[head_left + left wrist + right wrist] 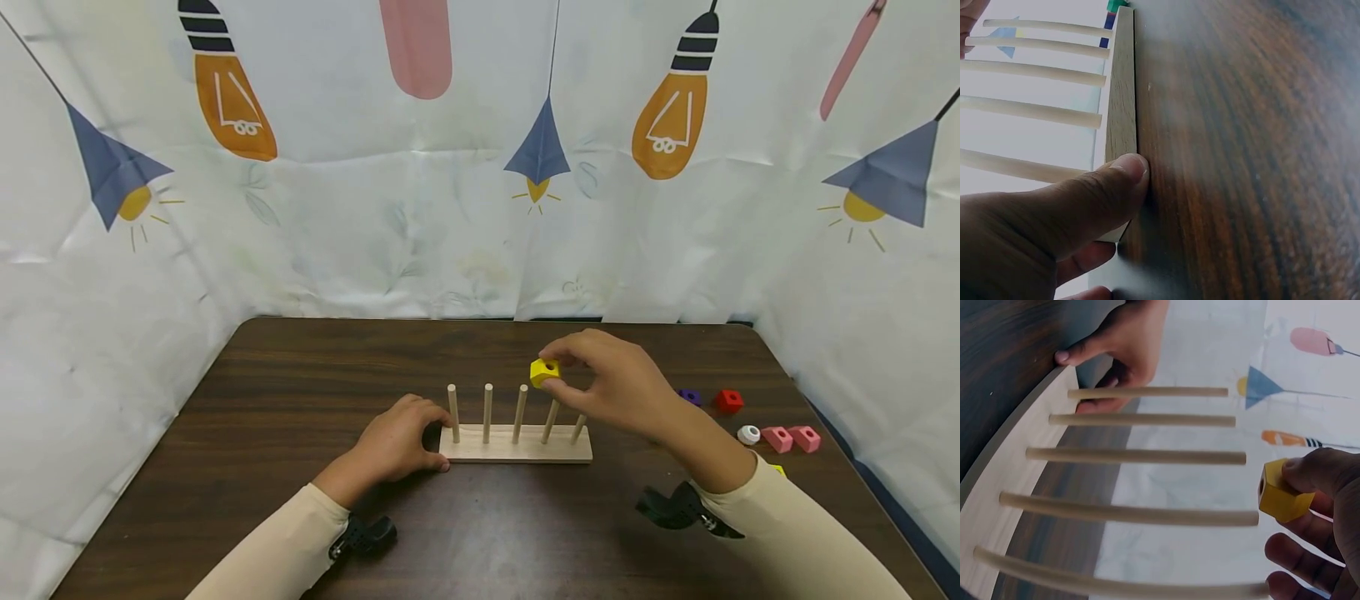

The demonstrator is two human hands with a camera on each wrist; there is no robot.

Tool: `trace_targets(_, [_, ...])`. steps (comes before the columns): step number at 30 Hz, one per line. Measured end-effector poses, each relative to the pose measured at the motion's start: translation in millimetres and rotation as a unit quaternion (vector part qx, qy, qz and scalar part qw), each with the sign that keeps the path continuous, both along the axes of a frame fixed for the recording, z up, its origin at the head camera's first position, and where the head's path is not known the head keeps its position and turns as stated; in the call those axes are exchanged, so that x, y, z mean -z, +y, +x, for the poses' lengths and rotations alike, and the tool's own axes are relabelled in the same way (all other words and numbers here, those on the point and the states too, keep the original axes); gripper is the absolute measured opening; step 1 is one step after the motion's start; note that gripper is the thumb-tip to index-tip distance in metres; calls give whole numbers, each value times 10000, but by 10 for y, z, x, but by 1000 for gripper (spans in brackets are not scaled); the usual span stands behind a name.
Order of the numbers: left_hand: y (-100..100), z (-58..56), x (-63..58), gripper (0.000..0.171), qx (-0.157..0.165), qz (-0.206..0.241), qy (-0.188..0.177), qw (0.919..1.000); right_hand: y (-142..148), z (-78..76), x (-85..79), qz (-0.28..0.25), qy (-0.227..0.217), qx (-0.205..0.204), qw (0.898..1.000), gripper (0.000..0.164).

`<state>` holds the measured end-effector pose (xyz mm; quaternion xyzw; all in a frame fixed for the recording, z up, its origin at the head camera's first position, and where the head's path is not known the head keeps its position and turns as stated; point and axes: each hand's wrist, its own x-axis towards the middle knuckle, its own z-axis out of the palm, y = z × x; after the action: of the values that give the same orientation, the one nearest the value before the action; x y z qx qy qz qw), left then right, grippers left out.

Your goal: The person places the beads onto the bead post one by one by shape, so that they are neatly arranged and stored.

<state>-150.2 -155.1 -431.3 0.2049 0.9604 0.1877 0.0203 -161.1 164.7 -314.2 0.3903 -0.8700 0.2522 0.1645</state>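
Observation:
A wooden peg stand with several upright pegs sits on the table. My left hand grips the stand's left end, its thumb against the front edge and other fingers behind. Between thumb and fingers, my right hand pinches a yellow hexagonal bead with a hole through it. In the right wrist view, the bead is held just off the peg tips, near the middle peg and the one to its right. No bead is on any peg.
On the table's right side lie a purple bead, a red bead, a white bead and two pink beads. Another yellow piece is partly hidden by the right sleeve. A printed white curtain surrounds the brown table.

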Motion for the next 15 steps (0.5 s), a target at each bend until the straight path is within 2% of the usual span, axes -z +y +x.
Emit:
trace_targets(10, [-13, -1, 16, 49, 168, 68, 127, 9998, -220, 0, 10, -39, 13, -173, 9998, 34])
trace_targets(15, [-20, -5, 24, 49, 214, 78, 185, 9996, -316, 13, 11, -41, -153, -221, 9996, 33])
